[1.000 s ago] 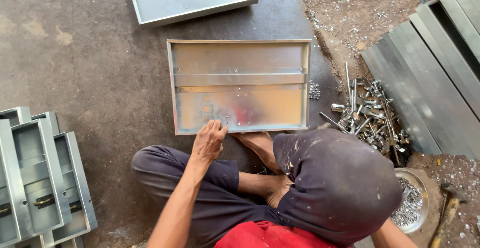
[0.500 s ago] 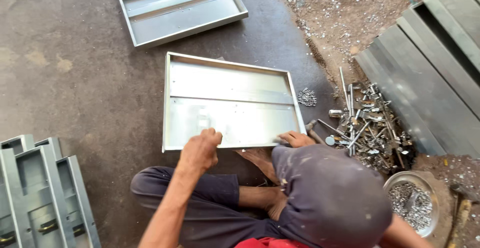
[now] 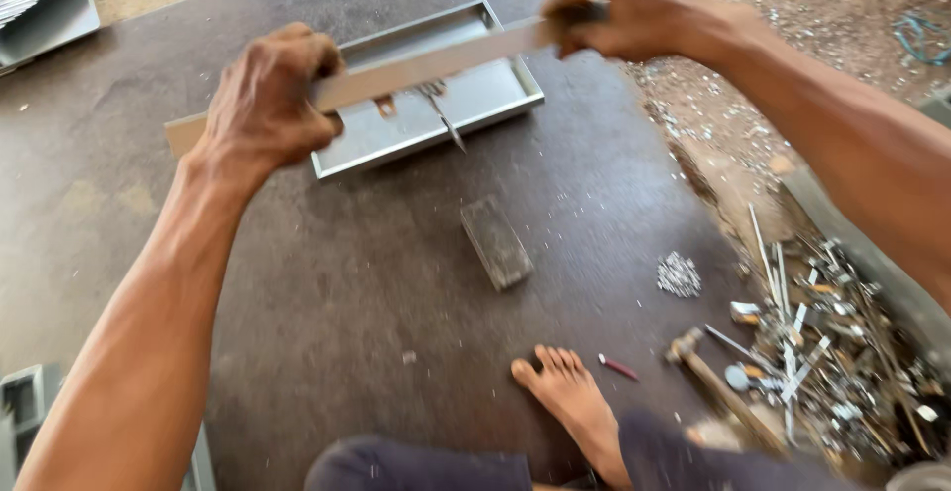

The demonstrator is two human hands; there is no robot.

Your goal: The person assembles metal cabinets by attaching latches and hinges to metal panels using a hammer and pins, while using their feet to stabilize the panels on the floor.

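My left hand [image 3: 265, 95] and my right hand [image 3: 634, 10] both grip a long galvanised metal tray [image 3: 416, 67], which I see edge-on as a thin strip held up in the air across the view. The left hand holds it near its left end, the right hand at its right end. Behind and below it another shallow metal tray [image 3: 485, 105] lies flat on the dark floor [image 3: 347, 283]. A small metal piece seems to hang under the held tray's middle.
A small dark rectangular block [image 3: 495, 243] lies on the floor, and my bare foot [image 3: 575, 392] rests nearer me. A hammer [image 3: 713, 382], a small heap of fasteners [image 3: 679, 275] and a pile of metal scraps [image 3: 842, 362] lie at the right. Stacked metal trays [image 3: 45, 5] stand at the far left.
The tray that lay flat with my hands at its near edge is now lifted and turned edge-on between both hands. The view has swung forward.
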